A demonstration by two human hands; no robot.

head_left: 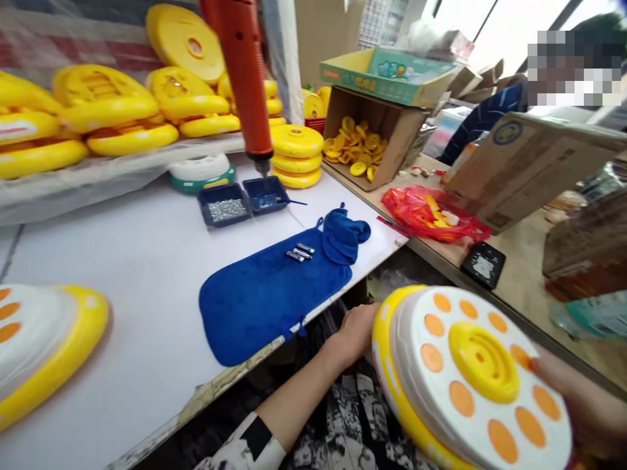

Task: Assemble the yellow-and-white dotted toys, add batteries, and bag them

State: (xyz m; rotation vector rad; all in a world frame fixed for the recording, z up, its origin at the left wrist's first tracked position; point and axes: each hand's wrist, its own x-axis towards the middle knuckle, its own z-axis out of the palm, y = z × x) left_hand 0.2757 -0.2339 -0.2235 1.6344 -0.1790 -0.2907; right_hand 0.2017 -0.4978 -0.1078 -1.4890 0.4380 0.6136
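Off the table's front edge, at the lower right, I hold a round yellow-and-white plastic toy (441, 391) with a ring of orange dots and a yellow centre disc. Its dotted face is tilted up toward me. My left hand (360, 333) grips the toy's left rim, with the fingertips hidden behind it. On the opposite side my right hand (553, 375) holds the edge; most of its fingers are out of sight. A blue cloth (259, 294) lies nearby on the table, bunched at one end, with several small silver cylinders (300, 252) like batteries on it.
A red electric screwdriver (247, 85) hangs over blue trays of screws (225, 210). Yellow discs (296, 156) are stacked behind. Another dotted toy (49, 352) sits left. Rightward are a carton of yellow parts (355, 147), a red bag (431, 212), and another person (484, 117).
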